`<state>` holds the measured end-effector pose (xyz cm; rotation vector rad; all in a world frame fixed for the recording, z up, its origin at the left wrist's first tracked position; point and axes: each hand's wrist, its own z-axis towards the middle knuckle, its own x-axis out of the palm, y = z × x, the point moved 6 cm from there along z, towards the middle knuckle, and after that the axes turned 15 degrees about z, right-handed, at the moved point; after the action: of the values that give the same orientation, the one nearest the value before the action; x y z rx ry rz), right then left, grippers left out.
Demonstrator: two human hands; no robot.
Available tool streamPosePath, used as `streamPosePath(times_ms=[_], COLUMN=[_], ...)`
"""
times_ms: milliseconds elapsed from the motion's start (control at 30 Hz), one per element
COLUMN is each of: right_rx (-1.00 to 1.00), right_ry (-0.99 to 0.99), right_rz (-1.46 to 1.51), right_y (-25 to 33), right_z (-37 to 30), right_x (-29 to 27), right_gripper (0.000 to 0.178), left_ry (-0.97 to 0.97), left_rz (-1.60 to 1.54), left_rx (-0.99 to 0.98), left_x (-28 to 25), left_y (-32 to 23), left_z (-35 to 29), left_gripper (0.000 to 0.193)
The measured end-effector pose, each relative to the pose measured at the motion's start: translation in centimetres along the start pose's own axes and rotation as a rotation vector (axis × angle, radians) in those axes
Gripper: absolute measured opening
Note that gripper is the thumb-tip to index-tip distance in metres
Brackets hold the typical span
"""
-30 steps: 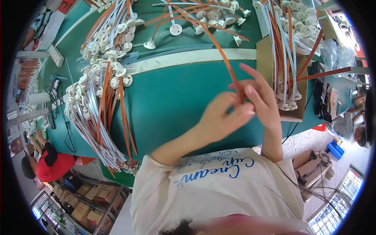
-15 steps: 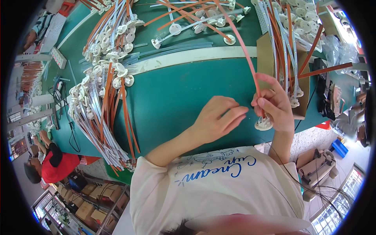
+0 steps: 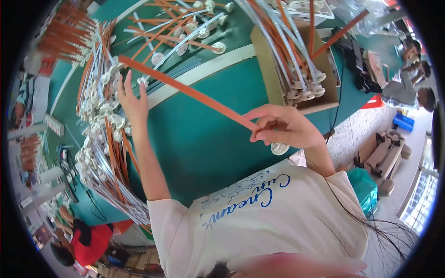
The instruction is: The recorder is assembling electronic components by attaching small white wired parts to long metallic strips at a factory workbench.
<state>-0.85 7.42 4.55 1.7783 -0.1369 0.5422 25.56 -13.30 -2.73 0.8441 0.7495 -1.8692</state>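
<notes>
A long, flat orange strip (image 3: 185, 92) with a white round base (image 3: 279, 148) is pinched in my right hand (image 3: 292, 127), close to its base end. The strip slants up to the left, and its far tip passes near my left fingers. My left hand (image 3: 134, 104) is raised with fingers stretched apart. It is beside a heap of white round bases (image 3: 99, 109) joined to grey and orange strips. Whether its fingertips touch any of these pieces I cannot tell.
A cardboard box (image 3: 266, 69) with upright strips and white bases stands at the back right of the green table (image 3: 194, 157). More strips with bases lie scattered (image 3: 178, 32) beyond a pale band. A person in red (image 3: 90, 243) sits at the left.
My left hand has moved away from my right hand, up and left to the heap. My right hand has tipped the orange strip from nearly upright to slanting left.
</notes>
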Motion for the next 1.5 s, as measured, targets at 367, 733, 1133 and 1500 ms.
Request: streamPosePath(times_ms=[367,733,1133,1500], right_rx=[-0.300,-0.535,-0.239,-0.779], right_ry=[-0.836,-0.709,-0.187,-0.514], right_rz=[-1.017,-0.907,-0.404,-0.474], right_y=[4.3,3.9,-2.7,5.9], right_z=[-5.2,-2.5,1.0,-4.3], right_x=[-11.5,-4.9,1.3,-2.3], right_gripper=[0.043,0.021,0.028,0.021], left_ry=[0.456,0.588,0.687,0.472], left_rz=[-0.435,-0.425,-1.196,-0.875], left_rx=[-0.345,-0.071,-0.116,-0.090], left_x=[0.6,-0.1,-7.4,-5.6], left_y=[2.7,-5.7,-15.4,-12.3], left_z=[-3.3,-5.3,-11.1,-7.6], left_gripper=[0.027,0.038,0.041,0.042])
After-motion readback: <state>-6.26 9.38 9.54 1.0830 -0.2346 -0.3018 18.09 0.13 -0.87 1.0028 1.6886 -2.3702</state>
